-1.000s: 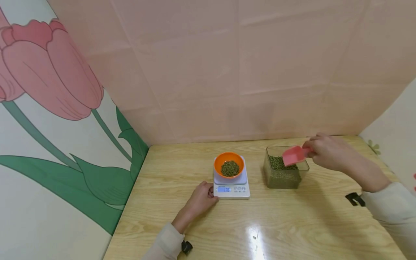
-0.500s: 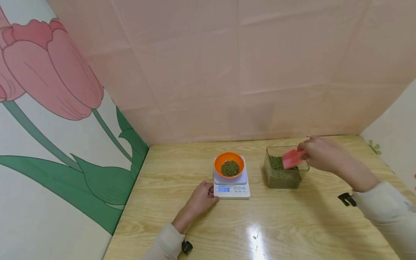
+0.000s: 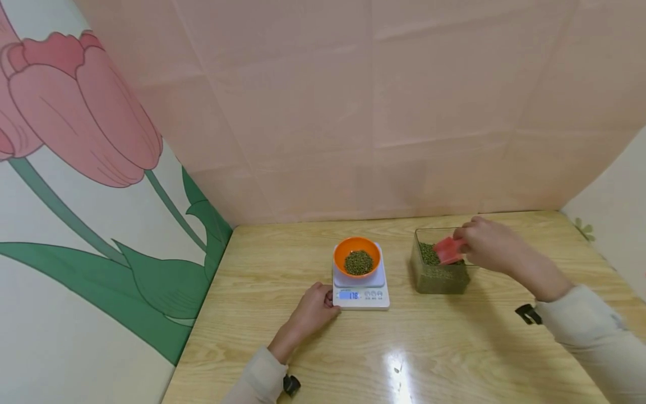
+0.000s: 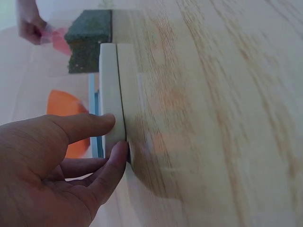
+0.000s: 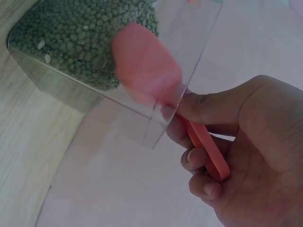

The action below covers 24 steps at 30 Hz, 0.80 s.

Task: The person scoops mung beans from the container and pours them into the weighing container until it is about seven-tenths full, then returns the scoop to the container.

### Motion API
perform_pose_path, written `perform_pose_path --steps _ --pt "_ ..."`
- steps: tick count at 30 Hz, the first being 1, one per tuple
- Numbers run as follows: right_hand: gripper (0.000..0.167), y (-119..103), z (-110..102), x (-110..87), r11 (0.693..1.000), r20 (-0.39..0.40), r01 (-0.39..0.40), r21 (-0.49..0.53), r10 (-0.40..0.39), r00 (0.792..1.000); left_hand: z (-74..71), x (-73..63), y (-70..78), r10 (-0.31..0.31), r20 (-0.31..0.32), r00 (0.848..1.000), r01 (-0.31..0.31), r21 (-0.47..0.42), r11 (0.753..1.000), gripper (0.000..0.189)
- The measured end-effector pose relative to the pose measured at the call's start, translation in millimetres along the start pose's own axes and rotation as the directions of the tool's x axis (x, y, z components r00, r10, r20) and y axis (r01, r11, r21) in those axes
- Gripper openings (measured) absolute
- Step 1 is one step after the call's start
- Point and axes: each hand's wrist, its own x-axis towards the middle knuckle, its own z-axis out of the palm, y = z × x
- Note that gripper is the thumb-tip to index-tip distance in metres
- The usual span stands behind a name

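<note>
My right hand (image 3: 487, 244) grips the handle of a pink scoop (image 3: 448, 250), its fingers curled round it in the right wrist view. The scoop's blade dips into a clear square container (image 3: 439, 286) and touches the green mung beans (image 5: 75, 35) inside. At the left, my left hand (image 3: 312, 308) holds the front left corner of a white kitchen scale (image 3: 370, 303) between thumb and fingers, as the left wrist view (image 4: 71, 161) shows. An orange bowl (image 3: 342, 247) with some mung beans in it stands on the scale's platform. The lit display seems to read 178.
The wooden table (image 3: 272, 252) carries the scale at the middle and the bean container to its right. A pink cloth (image 3: 323, 140) covers the wall behind. A painted tulip wall (image 3: 86, 112) borders the left side.
My right hand has moved left and slightly down, and the scoop has gone lower into the beans at a steeper tilt. The left hand and the scale reading look unchanged.
</note>
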Motion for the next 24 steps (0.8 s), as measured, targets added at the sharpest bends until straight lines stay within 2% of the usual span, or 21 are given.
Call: perform_pose_path --steps 10,24 --pt "0.012 -0.8 9.3 0.4 1.0 -0.009 -0.014 0.006 0.014 1.0 -0.5 -1.3 0.7 -0.008 0.002 1.0 0.008 -0.011 1.0 0.024" --pt "0.013 -3.2 17.4 5.1 0.999 -0.029 0.031 -0.022 -0.031 0.999 -1.4 -1.1 2.4 -0.005 0.003 1.0 0.005 -0.011 1.0 0.023"
